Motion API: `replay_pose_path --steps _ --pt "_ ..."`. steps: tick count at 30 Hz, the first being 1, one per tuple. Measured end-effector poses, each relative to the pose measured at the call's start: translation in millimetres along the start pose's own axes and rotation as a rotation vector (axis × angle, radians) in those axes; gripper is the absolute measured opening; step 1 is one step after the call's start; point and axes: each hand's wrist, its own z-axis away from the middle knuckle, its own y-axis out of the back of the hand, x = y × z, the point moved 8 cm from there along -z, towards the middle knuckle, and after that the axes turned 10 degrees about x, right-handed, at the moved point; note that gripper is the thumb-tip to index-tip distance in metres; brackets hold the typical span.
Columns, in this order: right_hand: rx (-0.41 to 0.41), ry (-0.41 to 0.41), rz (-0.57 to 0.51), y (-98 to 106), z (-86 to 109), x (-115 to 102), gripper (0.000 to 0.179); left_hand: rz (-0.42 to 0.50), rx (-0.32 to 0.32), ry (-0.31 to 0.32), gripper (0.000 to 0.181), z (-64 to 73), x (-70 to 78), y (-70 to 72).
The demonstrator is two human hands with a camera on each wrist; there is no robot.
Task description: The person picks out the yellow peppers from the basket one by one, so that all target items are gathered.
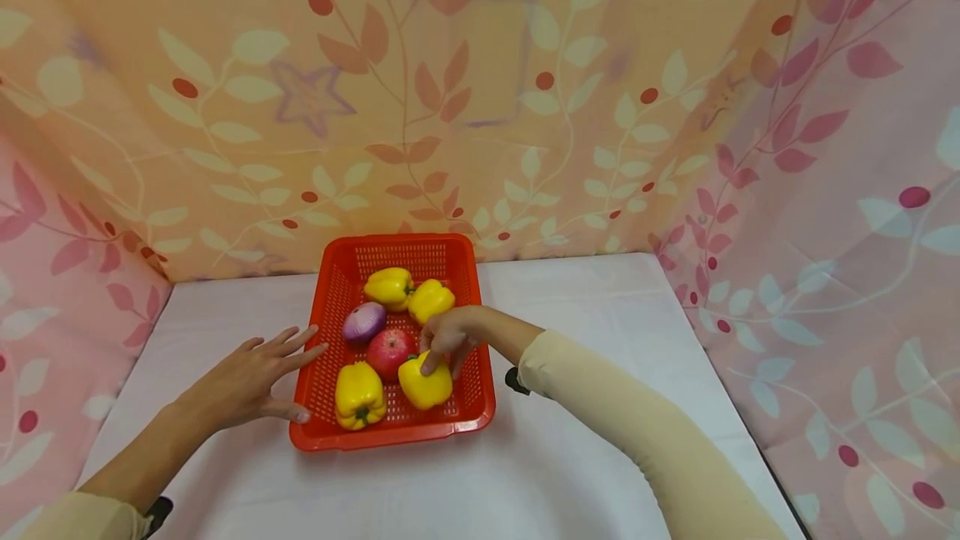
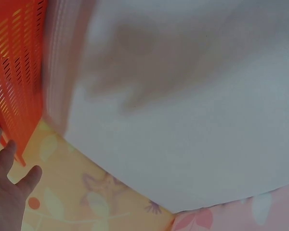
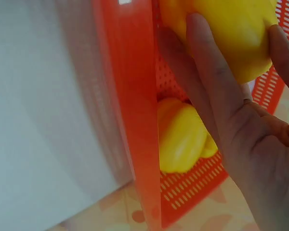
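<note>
In the head view a red plastic basket (image 1: 393,440) holds several yellow bell peppers, a purple onion (image 1: 365,322) and a red pomegranate (image 1: 391,354). My right hand (image 1: 452,335) reaches over the basket's right side and grips the front right bell pepper (image 1: 426,383) between thumb and fingers. The right wrist view shows the fingers spread around that same pepper (image 3: 231,33). Another bell pepper (image 1: 360,397) lies at the front left. At the left rim my left hand (image 1: 258,377) has its fingers extended; whether they touch the rim I cannot tell.
Two more yellow peppers, one at the back left (image 1: 388,287) and one right of it (image 1: 431,301), lie inside the basket. White cloth (image 1: 570,432) covers the table. Patterned curtains (image 1: 480,107) rise at the back and both sides.
</note>
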Motion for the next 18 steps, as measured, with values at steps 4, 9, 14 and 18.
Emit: replay_pose_path --steps 4,9,14,18 --pt "0.030 0.041 0.014 11 10.2 -3 0.026 -0.005 0.002 -0.005 0.099 0.1 -0.6 -0.9" --pt "0.095 0.096 -0.010 28 25.2 -6 0.028 -0.006 0.000 -0.003 0.099 0.1 -0.7 -0.9" --pt "0.164 0.146 -0.062 49 41.4 0 0.037 0.009 0.002 -0.001 0.098 0.8 0.9 0.3" --pt "0.222 0.183 -0.125 74 52.8 12 0.051 0.012 0.003 0.002 0.097 1.1 1.2 1.2"
